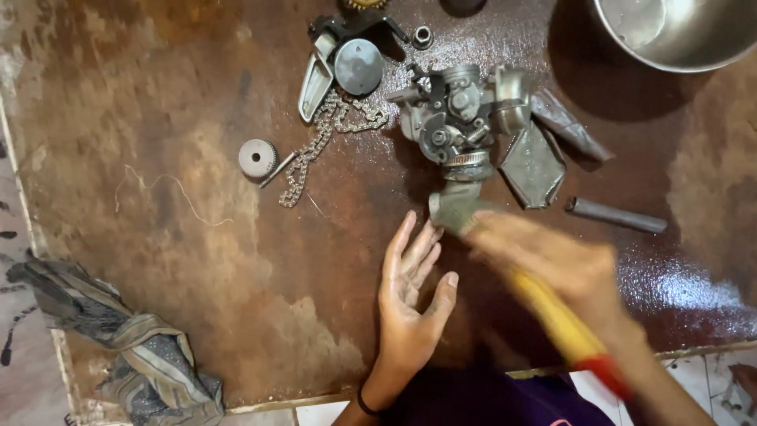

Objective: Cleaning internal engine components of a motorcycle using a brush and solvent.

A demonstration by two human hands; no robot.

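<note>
Carburettor assembly on the brown bench, both hands just below it.

The carburettor point(461, 118) lies upper centre, its long axis running from about 1 o'clock down to 7 o'clock, ending in a grey intake stub point(456, 209). The left hand point(410, 296) rests palm up, fingers loose and holding nothing; the stub sits at its 1 o'clock, just beside the fingertips, apart from them. The right hand point(564, 264), blurred, is clenched on a yellow-handled tool point(564, 327); the stub lies at its 10 o'clock, very near, and contact cannot be confirmed. A chain point(323, 142), small gear point(257, 158) and steel bowl point(678, 35) lie well apart.
</note>
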